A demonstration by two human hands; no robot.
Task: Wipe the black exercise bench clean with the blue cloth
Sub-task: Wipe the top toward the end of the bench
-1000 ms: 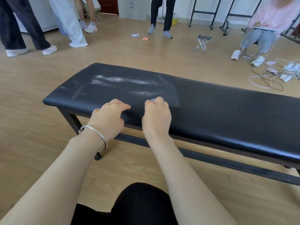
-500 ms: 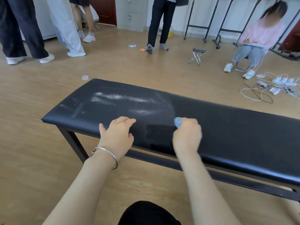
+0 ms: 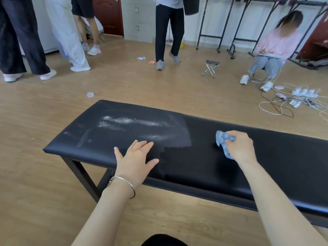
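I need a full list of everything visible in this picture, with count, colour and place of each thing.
black padded exercise bench: one, black, across the foreground
white powder smear: one, white, bench top, left half
crumpled blue cloth: one, blue, bench top, right of the smear
small folding stool: one, metal, dark seat, floor behind
tangled cables with power strips: one heap, white and black, floor, far right
small litter pieces: three, pale and orange, floor behind
metal racks: several, black, back wall
drawer cabinet: one, grey, back wall
standing people: four, background
seated person: one, pink top, right background
silver bangle: one, left wrist
left hand: one, flat on bench, fingers spread
right hand: one, grips the cloth
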